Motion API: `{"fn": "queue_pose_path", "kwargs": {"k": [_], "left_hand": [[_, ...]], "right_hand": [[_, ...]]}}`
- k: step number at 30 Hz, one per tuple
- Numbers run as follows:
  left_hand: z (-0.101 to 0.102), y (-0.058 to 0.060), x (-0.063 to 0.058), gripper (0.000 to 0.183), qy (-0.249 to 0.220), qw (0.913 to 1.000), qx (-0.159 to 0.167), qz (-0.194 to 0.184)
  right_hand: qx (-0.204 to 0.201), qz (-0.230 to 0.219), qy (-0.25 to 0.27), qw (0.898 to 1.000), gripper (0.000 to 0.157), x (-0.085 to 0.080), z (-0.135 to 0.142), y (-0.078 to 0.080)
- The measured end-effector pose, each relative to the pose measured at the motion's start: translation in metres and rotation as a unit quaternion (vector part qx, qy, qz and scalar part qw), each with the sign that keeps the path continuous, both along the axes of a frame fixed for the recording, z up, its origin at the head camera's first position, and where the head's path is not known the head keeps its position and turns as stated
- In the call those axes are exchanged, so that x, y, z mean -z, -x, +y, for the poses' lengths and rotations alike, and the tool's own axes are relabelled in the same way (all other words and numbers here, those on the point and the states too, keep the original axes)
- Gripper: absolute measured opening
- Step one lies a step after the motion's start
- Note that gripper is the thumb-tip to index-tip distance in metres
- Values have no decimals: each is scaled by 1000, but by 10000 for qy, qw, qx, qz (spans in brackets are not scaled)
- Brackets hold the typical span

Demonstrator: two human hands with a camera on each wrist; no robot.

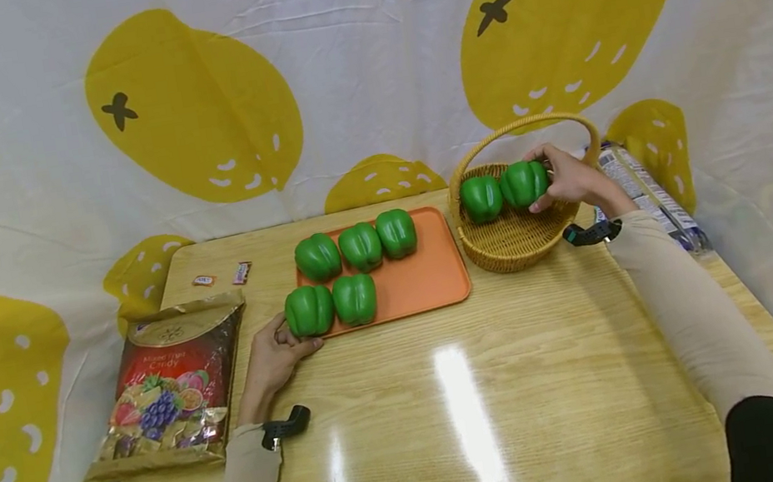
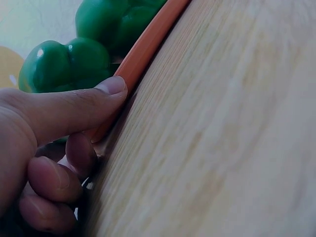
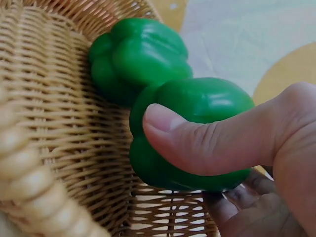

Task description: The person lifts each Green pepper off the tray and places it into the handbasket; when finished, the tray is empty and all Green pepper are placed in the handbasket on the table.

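My right hand (image 1: 569,177) grips a green bell pepper (image 1: 523,184) inside the wicker basket (image 1: 511,242), at the right of the table. In the right wrist view the thumb lies across that pepper's side, and a second bell pepper (image 3: 143,57) touches it in the basket. My left hand (image 1: 275,360) holds the near left corner of an orange tray (image 1: 429,272). Its thumb presses the tray's rim (image 2: 148,44) in the left wrist view, with the fingers curled below. Several green bell peppers (image 1: 355,300) sit in two rows on the tray's left part.
A bag of mixed fruit candy (image 1: 168,376) lies at the table's left edge. Two small wrapped candies (image 1: 242,273) are behind it. Right of the basket lies a silvery printed package (image 1: 652,190). The basket's tall handle (image 1: 527,121) arches above its bowl. A lemon-print cloth hangs behind.
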State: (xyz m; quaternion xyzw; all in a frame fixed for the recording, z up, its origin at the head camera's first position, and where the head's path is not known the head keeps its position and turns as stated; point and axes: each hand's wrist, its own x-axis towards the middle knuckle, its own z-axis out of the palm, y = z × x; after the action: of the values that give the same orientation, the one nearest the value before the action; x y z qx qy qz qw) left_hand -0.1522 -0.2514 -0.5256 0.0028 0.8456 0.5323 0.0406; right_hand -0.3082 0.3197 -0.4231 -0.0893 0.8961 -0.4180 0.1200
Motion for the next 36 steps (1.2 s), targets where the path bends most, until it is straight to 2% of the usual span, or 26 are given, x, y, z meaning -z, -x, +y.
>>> {"fn": "queue_pose_path", "kwargs": {"k": [8,13,19,22,25,29,31,33,34,36], "left_hand": [[0,-1,-1,80,-15,10000,-11,-15],[0,-3,-2,80,-30,10000,-25,7],[0,-3,-1,80,5,10000,-34,23],[-1,-3,0,79,32,10000,-34,38],[-1,-3,0,80,62,10000,-29,58],[-1,-3,0,80,107,9999,-16,64],[-1,-2,0,80,132,9999,-5,59],[-1,-2,0,80,137,9999,-4,53],[-1,-1,0,80,135,9999,8,54],[-1,-1,0,80,149,9999,23,72]], "right_hand": [[-189,412,-801,9958,90,4,-6,-1],[-169,553,-1113,9921,90,12,-9,1],[-308,558,-1316,9893,99,12,-10,3],[-465,516,-1344,9885,104,5,-12,0],[-517,554,-1433,9868,105,-8,-14,-8],[-532,784,-1626,9821,99,-36,-23,-30],[-645,1006,-1548,9807,91,-50,-31,-46],[-823,1270,-1166,9816,79,-60,-41,-63],[-960,1412,-844,9817,73,-62,-47,-70],[-1363,1576,303,9776,66,-61,-65,-81]]}}
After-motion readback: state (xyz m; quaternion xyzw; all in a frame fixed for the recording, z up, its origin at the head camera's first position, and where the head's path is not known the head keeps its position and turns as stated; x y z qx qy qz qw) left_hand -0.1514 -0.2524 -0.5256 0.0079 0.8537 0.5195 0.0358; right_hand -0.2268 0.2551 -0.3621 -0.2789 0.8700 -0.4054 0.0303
